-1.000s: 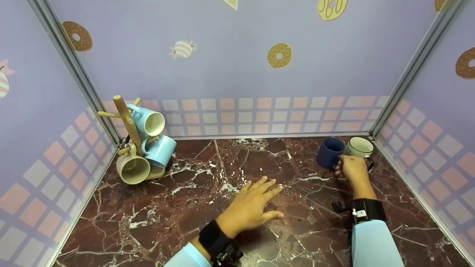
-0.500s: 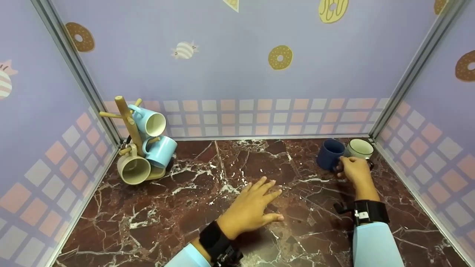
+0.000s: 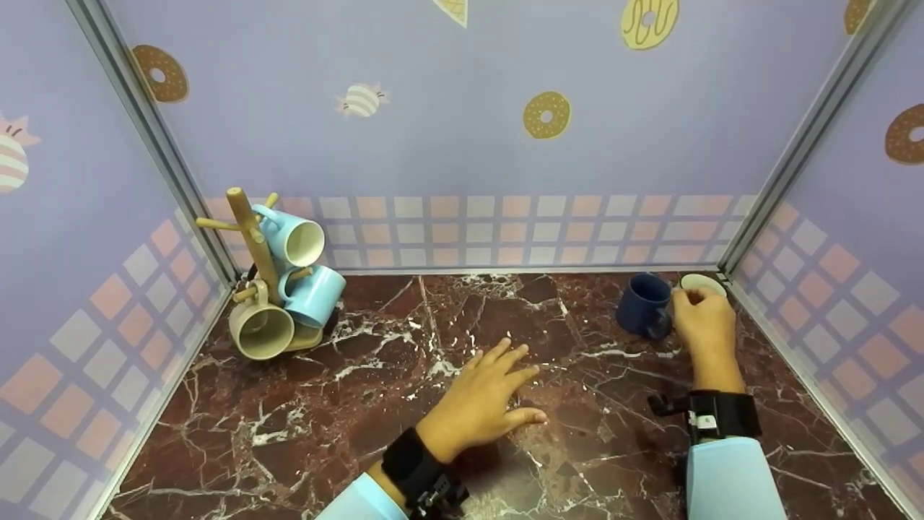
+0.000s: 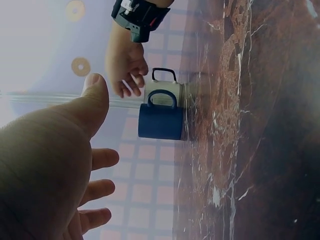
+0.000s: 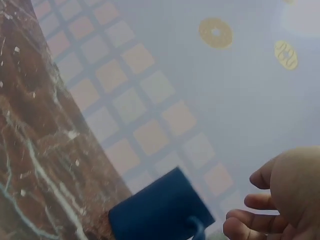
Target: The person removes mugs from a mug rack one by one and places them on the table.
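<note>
My right hand (image 3: 704,318) hovers beside a dark blue mug (image 3: 641,306) and in front of a cream mug (image 3: 700,282) with a dark rim. Its fingers are loosely bent with nothing between them; the left wrist view shows this right hand (image 4: 127,67) apart from both mugs. Both stand upright, the blue mug's handle (image 3: 658,323) facing the front. In the head view the right hand covers most of the cream mug; its dark handle (image 4: 164,70) appears in the left wrist view. My left hand (image 3: 480,401), fingers spread, is held low over the marble-patterned table, holding nothing.
A wooden mug tree (image 3: 253,238) stands at the back left. Two light blue mugs, the upper mug (image 3: 292,238) and the lower mug (image 3: 315,296), and a beige mug (image 3: 261,331) hang on it. Patterned walls (image 3: 462,159) enclose the table (image 3: 346,426) at back and sides.
My right hand has come off the blue mug's handle and shifted slightly right and up, so the handle now shows. The left hand has barely moved.
</note>
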Tool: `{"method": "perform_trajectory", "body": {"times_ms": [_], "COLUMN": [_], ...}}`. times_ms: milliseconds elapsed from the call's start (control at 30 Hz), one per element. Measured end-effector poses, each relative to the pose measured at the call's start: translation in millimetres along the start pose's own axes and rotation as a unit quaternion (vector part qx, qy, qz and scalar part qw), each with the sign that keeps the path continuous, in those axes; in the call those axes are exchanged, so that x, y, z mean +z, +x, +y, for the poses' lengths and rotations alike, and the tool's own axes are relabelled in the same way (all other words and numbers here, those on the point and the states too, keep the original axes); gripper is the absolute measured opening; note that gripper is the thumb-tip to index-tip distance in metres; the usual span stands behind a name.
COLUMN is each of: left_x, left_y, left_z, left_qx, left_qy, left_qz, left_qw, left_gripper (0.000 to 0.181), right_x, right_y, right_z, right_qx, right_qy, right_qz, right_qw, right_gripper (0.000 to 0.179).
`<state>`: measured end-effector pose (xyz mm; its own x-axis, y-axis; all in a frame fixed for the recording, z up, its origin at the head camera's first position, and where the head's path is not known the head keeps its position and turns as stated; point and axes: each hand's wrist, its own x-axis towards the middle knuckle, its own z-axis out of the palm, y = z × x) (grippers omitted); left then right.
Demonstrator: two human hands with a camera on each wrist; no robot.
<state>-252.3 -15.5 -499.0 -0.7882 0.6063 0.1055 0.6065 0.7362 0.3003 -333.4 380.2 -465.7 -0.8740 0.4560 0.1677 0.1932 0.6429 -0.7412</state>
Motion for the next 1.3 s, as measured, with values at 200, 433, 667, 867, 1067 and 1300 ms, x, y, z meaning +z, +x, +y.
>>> {"method": "perform_trajectory", "body": {"times_ms": [200,433,667,867,1067,1300], "left_x": [-0.9,-6.9,-26.7,-49.1,-73.1,-98.5], "left_y": [0.9,1.4,0.1,-5.4,-15.5,-29.2], "left_z": [0.3,-3.1,-20.1,-39.8,-63.8,-96.2], "left_qx": [-0.003,-0.005,-0.040,-0.080,-0.122,-0.175], "left_qy": [0.002,0.000,-0.007,-0.031,-0.046,-0.063], "left_qz": [0.000,0.007,0.047,0.091,0.141,0.201], "left_qw": [1.0000,1.0000,0.9980,0.9921,0.9813,0.9617], "left_gripper": [0.081,0.082,0.082,0.079,0.077,0.072], "right_x": [-0.6,3.8,14.8,29.0,45.4,58.8], "right_y": [-7.2,-12.7,-24.5,-37.4,-54.0,-72.1], "right_z": [-15.2,-26.6,-46.7,-68.7,-87.1,-99.3], "right_qx": [-0.023,-0.060,-0.109,-0.160,-0.206,-0.275], "right_qy": [0.021,0.054,0.051,0.033,0.022,0.014], "right_qz": [0.013,0.004,-0.015,-0.042,-0.088,-0.098], "right_qw": [0.9994,0.9967,0.9927,0.9856,0.9743,0.9563], "right_gripper": [0.053,0.043,0.043,0.040,0.039,0.039]}}
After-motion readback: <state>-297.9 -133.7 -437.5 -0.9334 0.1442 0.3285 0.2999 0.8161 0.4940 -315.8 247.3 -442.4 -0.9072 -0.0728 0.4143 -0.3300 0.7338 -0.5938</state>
